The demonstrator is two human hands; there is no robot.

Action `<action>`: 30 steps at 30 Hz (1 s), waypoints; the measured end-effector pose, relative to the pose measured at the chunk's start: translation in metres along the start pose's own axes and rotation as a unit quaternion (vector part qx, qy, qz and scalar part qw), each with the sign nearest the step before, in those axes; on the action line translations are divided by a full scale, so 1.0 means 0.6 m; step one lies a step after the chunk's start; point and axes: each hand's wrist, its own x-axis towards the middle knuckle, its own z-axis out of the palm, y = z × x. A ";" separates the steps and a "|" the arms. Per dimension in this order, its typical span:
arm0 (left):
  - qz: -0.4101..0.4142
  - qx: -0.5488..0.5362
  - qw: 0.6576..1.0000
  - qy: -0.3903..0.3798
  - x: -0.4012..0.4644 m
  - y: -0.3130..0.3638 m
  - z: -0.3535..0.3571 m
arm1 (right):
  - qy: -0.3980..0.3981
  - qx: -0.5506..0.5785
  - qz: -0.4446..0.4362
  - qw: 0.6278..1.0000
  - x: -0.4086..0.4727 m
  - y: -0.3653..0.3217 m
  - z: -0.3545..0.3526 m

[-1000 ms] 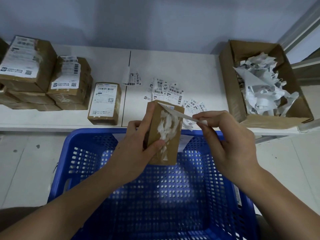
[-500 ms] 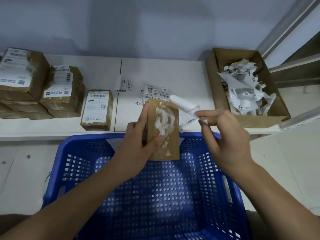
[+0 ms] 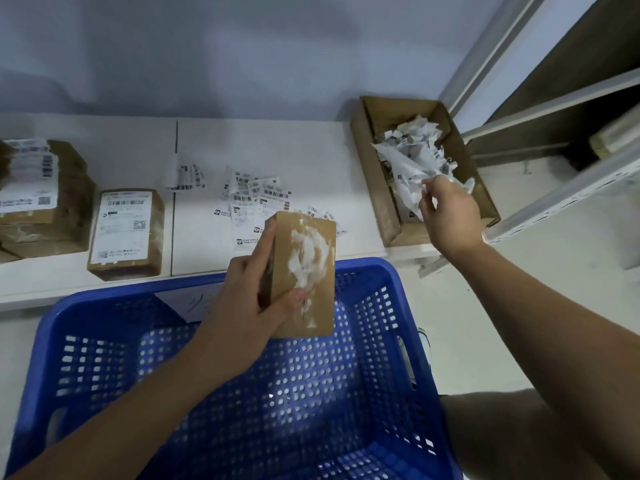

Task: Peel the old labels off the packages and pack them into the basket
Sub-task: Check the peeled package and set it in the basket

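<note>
My left hand [image 3: 250,299] grips a small brown package [image 3: 304,275] upright above the far rim of the blue basket [image 3: 412,327]; white label residue streaks its front face. My right hand [image 3: 448,216] reaches over the open cardboard box [image 3: 367,157] of torn labels at the right, its fingers pinching a peeled white label [image 3: 412,199] down among the scraps. On the white table one labelled package [image 3: 126,233] lies alone, and a stack of labelled packages [image 3: 38,199] stands at the far left.
Several loose barcode labels [image 3: 256,199] lie on the white table [image 3: 304,150] behind the held package. A metal shelf unit [image 3: 568,192] rises at the right. The basket sits low in front of the table, with nothing visible in it.
My right hand has pulled the label free of the package and swung right to the cardboard scrap box. The left hand keeps holding the package over the basket.
</note>
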 end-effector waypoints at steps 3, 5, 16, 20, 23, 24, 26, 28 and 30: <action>-0.009 -0.010 1.000 -0.005 0.011 -0.012 0.006 | -0.042 -0.024 0.018 0.999 0.028 0.013 0.028; -0.010 -0.017 1.000 -0.014 0.020 -0.023 0.010 | -0.081 -0.041 0.023 0.996 0.043 0.019 0.044; -0.026 -0.010 1.000 0.003 0.017 -0.028 0.007 | -0.266 -0.074 0.002 0.961 0.094 0.020 0.072; -0.025 -0.007 1.000 0.007 0.016 -0.024 0.003 | -0.309 -0.076 -0.018 0.948 0.109 0.016 0.069; -0.027 -0.011 1.000 0.008 0.017 -0.025 0.000 | -0.326 -0.062 -0.011 0.943 0.115 0.016 0.067; -0.028 -0.014 0.999 0.009 0.017 -0.025 -0.002 | -0.332 -0.061 -0.006 0.941 0.116 0.016 0.067; -0.027 -0.018 0.999 0.010 0.018 -0.026 -0.004 | -0.340 -0.062 0.009 0.938 0.114 0.018 0.064; -0.030 -0.030 0.999 0.007 0.019 -0.027 -0.006 | -0.334 -0.042 0.025 0.941 0.110 0.019 0.057; -0.038 -0.044 0.998 0.007 0.020 -0.029 -0.009 | -0.310 -0.012 0.041 0.950 0.103 0.018 0.047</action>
